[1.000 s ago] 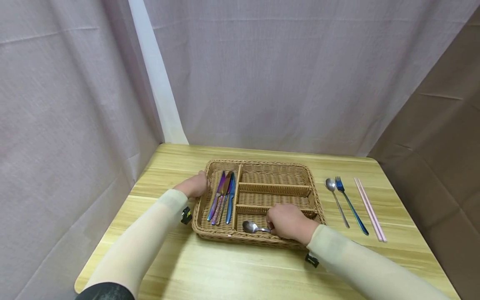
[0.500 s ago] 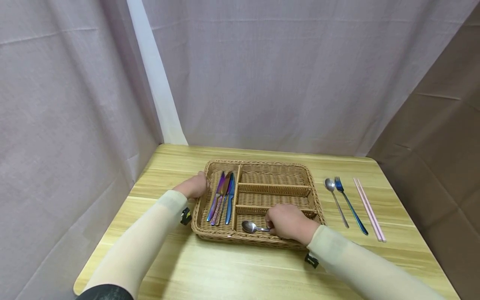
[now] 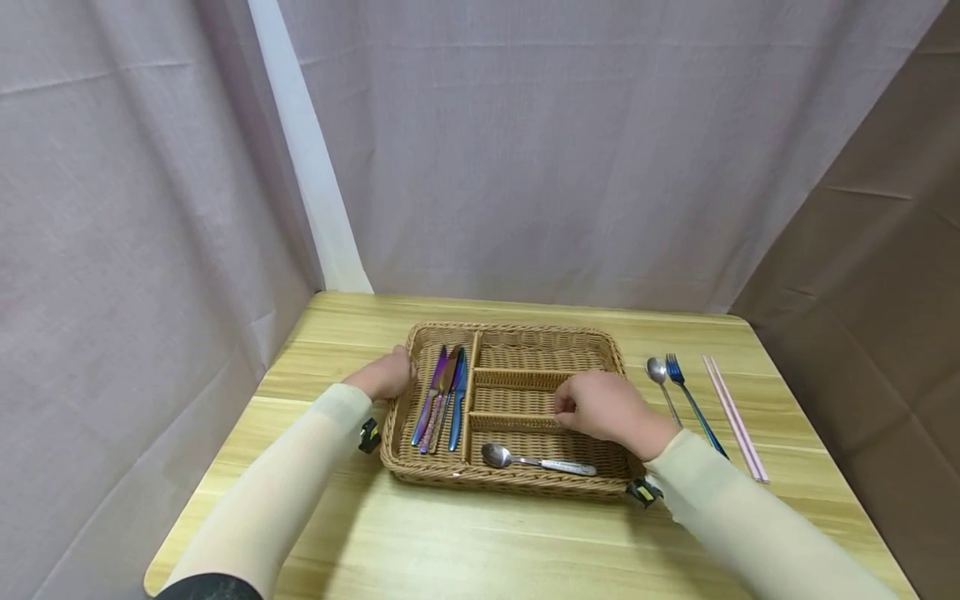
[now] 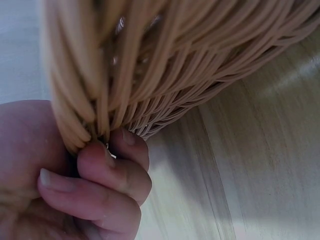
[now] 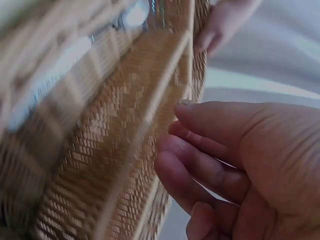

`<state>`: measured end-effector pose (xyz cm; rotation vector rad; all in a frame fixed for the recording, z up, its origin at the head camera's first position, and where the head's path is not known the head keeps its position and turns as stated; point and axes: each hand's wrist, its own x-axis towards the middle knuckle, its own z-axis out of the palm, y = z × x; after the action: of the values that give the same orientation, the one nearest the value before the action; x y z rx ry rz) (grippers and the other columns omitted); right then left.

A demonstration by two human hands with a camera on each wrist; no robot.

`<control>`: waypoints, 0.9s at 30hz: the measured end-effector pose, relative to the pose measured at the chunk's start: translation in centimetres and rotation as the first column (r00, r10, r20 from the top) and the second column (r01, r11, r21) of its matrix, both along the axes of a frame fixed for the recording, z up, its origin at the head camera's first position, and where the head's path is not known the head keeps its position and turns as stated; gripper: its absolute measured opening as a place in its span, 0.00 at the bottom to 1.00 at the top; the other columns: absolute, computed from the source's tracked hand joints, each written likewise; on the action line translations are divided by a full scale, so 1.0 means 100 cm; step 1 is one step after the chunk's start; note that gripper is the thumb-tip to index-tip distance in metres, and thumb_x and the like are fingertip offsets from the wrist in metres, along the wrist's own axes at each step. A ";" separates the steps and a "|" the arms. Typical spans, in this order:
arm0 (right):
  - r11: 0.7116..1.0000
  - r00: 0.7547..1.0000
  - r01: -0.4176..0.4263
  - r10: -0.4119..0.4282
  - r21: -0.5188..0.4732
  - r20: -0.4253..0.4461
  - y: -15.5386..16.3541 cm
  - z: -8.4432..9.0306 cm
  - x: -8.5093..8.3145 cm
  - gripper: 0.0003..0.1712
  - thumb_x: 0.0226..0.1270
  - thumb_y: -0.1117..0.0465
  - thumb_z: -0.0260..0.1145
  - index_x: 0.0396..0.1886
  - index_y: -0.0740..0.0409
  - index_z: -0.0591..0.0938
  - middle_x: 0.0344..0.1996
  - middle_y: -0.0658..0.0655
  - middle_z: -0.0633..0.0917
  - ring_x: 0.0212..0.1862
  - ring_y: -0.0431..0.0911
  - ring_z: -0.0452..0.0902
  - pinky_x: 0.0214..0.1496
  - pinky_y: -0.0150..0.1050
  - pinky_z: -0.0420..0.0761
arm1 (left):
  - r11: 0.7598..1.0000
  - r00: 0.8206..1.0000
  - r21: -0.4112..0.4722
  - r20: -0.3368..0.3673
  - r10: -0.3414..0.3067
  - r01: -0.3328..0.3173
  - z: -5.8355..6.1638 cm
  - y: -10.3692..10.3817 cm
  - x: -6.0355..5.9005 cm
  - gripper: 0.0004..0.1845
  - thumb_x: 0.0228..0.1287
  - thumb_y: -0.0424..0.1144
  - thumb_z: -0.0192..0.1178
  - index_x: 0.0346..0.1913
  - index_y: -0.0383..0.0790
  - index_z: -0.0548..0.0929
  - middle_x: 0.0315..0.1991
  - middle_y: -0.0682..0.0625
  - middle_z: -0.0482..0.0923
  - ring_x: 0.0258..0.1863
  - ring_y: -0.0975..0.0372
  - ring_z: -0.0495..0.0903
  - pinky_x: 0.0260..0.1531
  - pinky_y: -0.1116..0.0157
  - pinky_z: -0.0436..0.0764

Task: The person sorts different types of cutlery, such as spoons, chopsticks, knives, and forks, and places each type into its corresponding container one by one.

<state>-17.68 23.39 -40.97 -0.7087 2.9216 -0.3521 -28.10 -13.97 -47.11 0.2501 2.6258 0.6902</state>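
Note:
A wicker cutlery basket (image 3: 551,377) with divided compartments sits on the wooden table. My left hand (image 3: 386,373) grips its left side; in the left wrist view the curled fingers (image 4: 117,172) hold the woven edge. In the front right compartment lies a spoon (image 3: 566,467) with a pale patterned handle, its bowl toward the left. Above the basket's right part hovers my right hand (image 3: 603,408), its fingers loosely bent around nothing, as the right wrist view also shows. Several knives (image 3: 456,417), purple, bronze-coloured and blue, lie together in the left compartment.
Right of the basket, a silver spoon (image 3: 657,370), a blue fork (image 3: 693,404) and pink chopsticks (image 3: 735,417) lie on the table (image 3: 450,542). My right forearm partly covers the spoon and fork handles. Grey curtains (image 3: 525,167) hang behind the table.
My right hand has let go of the spoon's handle and moved up and to the right. The spoon now rests in the front right compartment. The left hand stays on the basket.

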 end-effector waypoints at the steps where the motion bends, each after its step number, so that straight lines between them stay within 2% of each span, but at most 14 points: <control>1: 1.000 1.000 0.009 -0.010 -0.001 -0.007 0.003 0.002 -0.001 0.10 0.71 0.57 0.78 0.28 0.43 0.88 0.26 0.41 0.83 0.28 0.39 0.75 0.33 0.42 0.80 | 1.000 1.000 0.007 0.009 0.006 -0.006 0.000 0.000 0.000 0.33 0.89 0.37 0.40 0.81 0.16 0.45 0.40 0.37 0.77 0.34 0.51 0.80 0.27 0.62 0.83; 5: 0.999 0.999 0.041 -0.042 -0.007 -0.017 0.015 0.007 -0.006 0.06 0.73 0.56 0.76 0.32 0.45 0.90 0.27 0.42 0.84 0.27 0.40 0.75 0.31 0.42 0.79 | 1.000 1.000 0.001 0.013 0.010 -0.010 -0.002 0.000 -0.002 0.33 0.89 0.37 0.40 0.81 0.16 0.45 0.37 0.40 0.75 0.30 0.53 0.77 0.23 0.64 0.77; 9: 0.998 0.998 0.064 -0.064 -0.009 -0.003 0.026 0.006 -0.008 0.07 0.77 0.55 0.73 0.35 0.47 0.91 0.27 0.43 0.84 0.27 0.40 0.75 0.30 0.41 0.77 | 1.000 1.000 -0.013 -0.003 0.000 0.000 -0.002 -0.001 -0.002 0.33 0.89 0.37 0.40 0.80 0.15 0.46 0.39 0.36 0.77 0.32 0.51 0.80 0.26 0.61 0.80; 14: 0.990 0.991 0.130 -0.132 -0.053 -0.026 0.045 0.002 -0.011 0.07 0.79 0.55 0.71 0.40 0.52 0.91 0.32 0.46 0.88 0.30 0.41 0.79 0.36 0.47 0.84 | 1.000 1.000 0.005 -0.007 0.003 -0.003 -0.001 -0.001 -0.001 0.28 0.88 0.38 0.39 0.76 0.18 0.53 0.48 0.31 0.79 0.45 0.45 0.85 0.42 0.55 0.90; 17: 0.983 0.984 0.163 -0.168 -0.088 -0.058 0.059 -0.001 -0.015 0.06 0.78 0.57 0.71 0.42 0.54 0.90 0.35 0.49 0.90 0.33 0.42 0.82 0.41 0.51 0.86 | 1.000 1.000 0.014 -0.016 0.002 -0.002 -0.001 -0.001 -0.001 0.27 0.88 0.38 0.39 0.75 0.19 0.54 0.53 0.27 0.78 0.53 0.41 0.85 0.50 0.51 0.90; 19: 0.978 0.979 0.182 -0.190 -0.106 -0.069 0.069 -0.004 -0.017 0.06 0.77 0.58 0.71 0.41 0.55 0.90 0.36 0.51 0.90 0.34 0.44 0.83 0.43 0.53 0.87 | 1.000 1.000 0.006 -0.018 0.000 0.001 -0.001 -0.001 -0.002 0.28 0.88 0.38 0.39 0.75 0.18 0.54 0.54 0.26 0.78 0.53 0.41 0.85 0.51 0.51 0.90; 23: 0.963 0.965 0.245 -0.253 -0.111 -0.063 0.089 -0.011 -0.020 0.08 0.79 0.59 0.67 0.45 0.60 0.88 0.37 0.56 0.90 0.35 0.49 0.83 0.40 0.57 0.85 | 1.000 1.000 -0.020 -0.016 -0.006 0.006 -0.002 -0.001 -0.002 0.32 0.89 0.39 0.40 0.80 0.16 0.48 0.48 0.30 0.80 0.42 0.46 0.84 0.40 0.55 0.88; 27: 0.954 0.953 0.282 -0.291 -0.105 -0.081 0.106 -0.019 -0.023 0.11 0.81 0.62 0.62 0.49 0.67 0.86 0.38 0.63 0.89 0.37 0.55 0.83 0.43 0.62 0.84 | 1.000 1.000 -0.020 -0.011 -0.011 0.011 -0.004 -0.001 -0.003 0.33 0.88 0.38 0.40 0.80 0.15 0.47 0.38 0.37 0.78 0.30 0.52 0.80 0.27 0.61 0.81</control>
<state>-19.95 34.03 -42.90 -0.3153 3.1207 -0.4971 -28.40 -14.11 -47.54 0.2625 2.6388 0.6599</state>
